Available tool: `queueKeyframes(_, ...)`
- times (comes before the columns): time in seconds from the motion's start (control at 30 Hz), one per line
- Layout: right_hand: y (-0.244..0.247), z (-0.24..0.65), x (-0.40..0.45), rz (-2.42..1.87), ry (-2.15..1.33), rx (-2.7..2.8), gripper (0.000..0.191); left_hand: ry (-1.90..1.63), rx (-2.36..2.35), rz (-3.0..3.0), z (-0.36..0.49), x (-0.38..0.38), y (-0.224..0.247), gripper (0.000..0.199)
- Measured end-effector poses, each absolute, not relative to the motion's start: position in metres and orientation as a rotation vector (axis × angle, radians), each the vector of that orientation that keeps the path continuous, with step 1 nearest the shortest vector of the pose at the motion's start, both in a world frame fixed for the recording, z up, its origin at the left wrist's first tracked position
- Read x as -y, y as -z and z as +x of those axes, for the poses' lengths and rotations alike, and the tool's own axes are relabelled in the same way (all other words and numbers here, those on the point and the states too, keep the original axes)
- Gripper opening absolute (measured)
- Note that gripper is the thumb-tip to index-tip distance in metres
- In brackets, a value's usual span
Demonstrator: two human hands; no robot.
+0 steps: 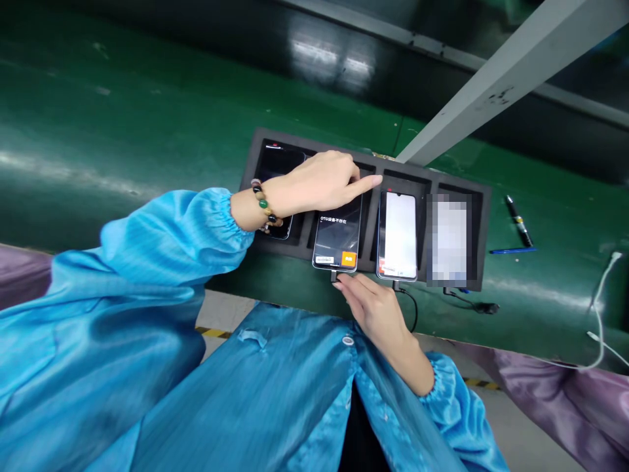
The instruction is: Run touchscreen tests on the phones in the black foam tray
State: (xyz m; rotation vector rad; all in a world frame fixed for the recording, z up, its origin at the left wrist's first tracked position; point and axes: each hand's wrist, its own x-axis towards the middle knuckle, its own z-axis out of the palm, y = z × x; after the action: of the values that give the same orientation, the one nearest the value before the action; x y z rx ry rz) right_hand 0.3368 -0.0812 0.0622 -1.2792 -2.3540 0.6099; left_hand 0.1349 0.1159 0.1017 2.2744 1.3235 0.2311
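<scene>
My left hand [322, 183] lies across the upper part of a phone [337, 236], one finger stretched out to the right and the others bent, some fingertips hidden. That phone has a dark screen with white text and an orange button. At its near end, my right hand [376, 305] pinches a small dark cable plug [335, 276] between thumb and fingers. Partly under my left wrist is another dark-screened phone [280, 226]. To the right, a phone with a white screen [400, 236] has a plug [396, 286] at its near end.
A dark foam tray [484, 229] holds the phones in separate slots; one device at its right end is blurred out. A pen [518, 219], a blue pen [512, 250] and a white cable [598, 308] lie rightward on the green table [122, 144]. A grey post [491, 85] slants up behind.
</scene>
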Motion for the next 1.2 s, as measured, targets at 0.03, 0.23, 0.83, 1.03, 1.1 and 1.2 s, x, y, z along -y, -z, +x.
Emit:
queueKeyframes(0.03, -0.061, 0.335, 0.082, -1.289, -0.609, 2.339, 0.027, -0.23, -1.323, 2.266, 0.135, -0.116, -0.102, 0.068)
queueKeyframes(0.23, -0.067, 0.32, 0.085, -1.341, -0.497, 2.297, 0.023, -0.228, -1.306, 2.288, 0.135, -0.117, -0.1, 0.073)
queueKeyframes(0.83, -0.042, 0.449, 0.111, -1.59, 0.042, 1.621, 0.029, -0.853, -1.827, 2.17, 0.046, -0.019, -0.099, 0.042)
queueKeyframes(1.03, -0.055, 0.419, 0.106, -1.519, -0.209, 1.895, 0.029, -0.986, -2.006, 2.038, 0.03, 0.005, -0.079, 0.035)
queueKeyframes(1.1, -0.055, 0.417, 0.105, -1.536, -0.234, 1.952, 0.03, -0.99, -2.012, 2.038, 0.028, 0.01, -0.075, 0.033)
queueKeyframes(1.2, -0.054, 0.428, 0.101, -1.527, -0.199, 1.904, 0.03, -1.016, -2.036, 2.034, 0.027, 0.01, -0.067, 0.032)
